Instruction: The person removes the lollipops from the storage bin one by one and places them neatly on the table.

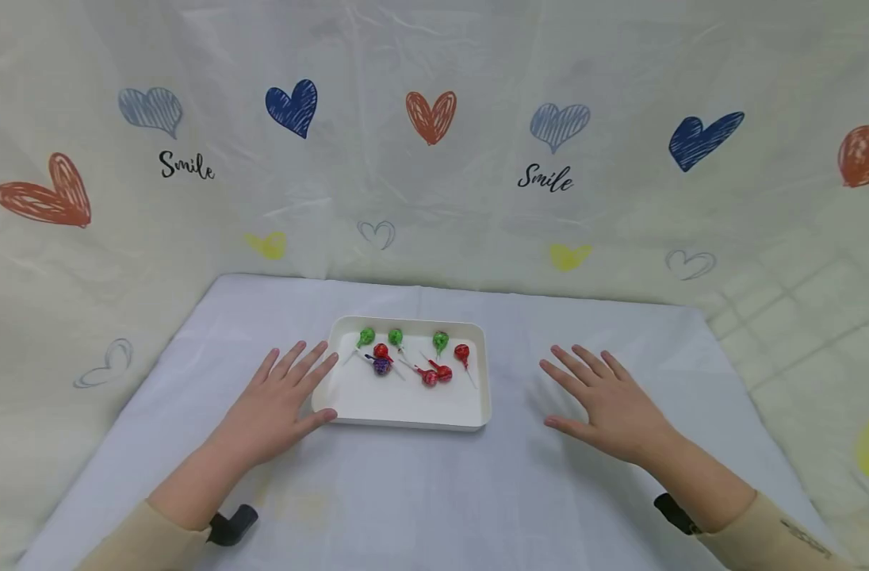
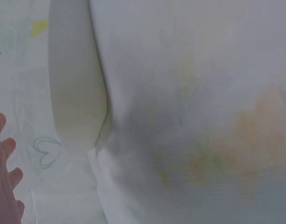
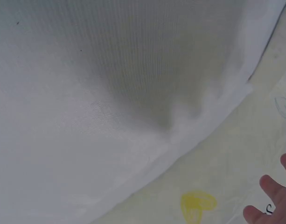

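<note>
A white tray [image 1: 399,408] lies on the table with several wrapped lollipops on it. Green lollipops [image 1: 366,336] are along its far side, red lollipops [image 1: 430,378] toward the right and middle, and a purple lollipop [image 1: 382,366] at left. My left hand [image 1: 277,408] is spread over the tray's left edge, fingers straight and holding nothing; whether it touches the rim I cannot tell. To the right of the tray, apart from it, my right hand [image 1: 613,404] hovers with fingers spread and holds nothing. In the wrist views only fingers show at the corners.
A white cloth covers the table [image 1: 406,500]. Behind and beside it hangs a pale curtain [image 1: 477,214] printed with hearts and the word "Smile". Each wrist carries a black strap piece, the left one [image 1: 233,525] and the right one [image 1: 673,513].
</note>
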The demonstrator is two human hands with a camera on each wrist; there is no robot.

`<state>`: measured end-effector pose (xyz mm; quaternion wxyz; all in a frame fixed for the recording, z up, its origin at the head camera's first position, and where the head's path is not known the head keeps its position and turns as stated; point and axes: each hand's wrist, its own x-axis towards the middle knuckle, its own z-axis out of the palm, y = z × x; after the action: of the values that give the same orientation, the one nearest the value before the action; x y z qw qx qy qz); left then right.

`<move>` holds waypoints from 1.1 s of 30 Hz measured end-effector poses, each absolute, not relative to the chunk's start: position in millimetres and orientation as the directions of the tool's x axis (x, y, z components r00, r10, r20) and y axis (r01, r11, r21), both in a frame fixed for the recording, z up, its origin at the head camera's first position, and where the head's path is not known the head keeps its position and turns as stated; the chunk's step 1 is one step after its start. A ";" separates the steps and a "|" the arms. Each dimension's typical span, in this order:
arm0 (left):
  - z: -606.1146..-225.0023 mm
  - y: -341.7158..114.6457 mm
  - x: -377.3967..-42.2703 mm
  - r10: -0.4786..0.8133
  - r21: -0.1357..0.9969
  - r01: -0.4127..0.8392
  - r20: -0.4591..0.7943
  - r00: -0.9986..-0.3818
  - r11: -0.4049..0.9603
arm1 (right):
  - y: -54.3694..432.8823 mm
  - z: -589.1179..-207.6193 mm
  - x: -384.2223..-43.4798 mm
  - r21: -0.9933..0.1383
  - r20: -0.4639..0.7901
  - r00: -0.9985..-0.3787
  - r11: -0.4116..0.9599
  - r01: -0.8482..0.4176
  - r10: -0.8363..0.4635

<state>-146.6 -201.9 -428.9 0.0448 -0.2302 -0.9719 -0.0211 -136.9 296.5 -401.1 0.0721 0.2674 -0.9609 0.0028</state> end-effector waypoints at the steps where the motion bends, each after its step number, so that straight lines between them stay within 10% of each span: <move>1: -429.0 -202.1 -146.9 0.444 0.021 0.447 0.091 -0.892 0.894 | 296.0 -401.7 -137.2 0.028 0.139 -0.844 0.854 -0.519 -0.517; 33: -434.2 -215.8 -153.5 0.416 0.111 0.415 0.017 -0.909 0.903 | 248.8 -401.8 -170.2 -0.126 0.091 -0.820 0.810 -0.572 -0.565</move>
<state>-153.5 -215.8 -434.2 -0.0035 -0.2129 -0.9755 -0.0563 -170.2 248.8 -401.8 0.0248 0.2990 -0.9511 0.0739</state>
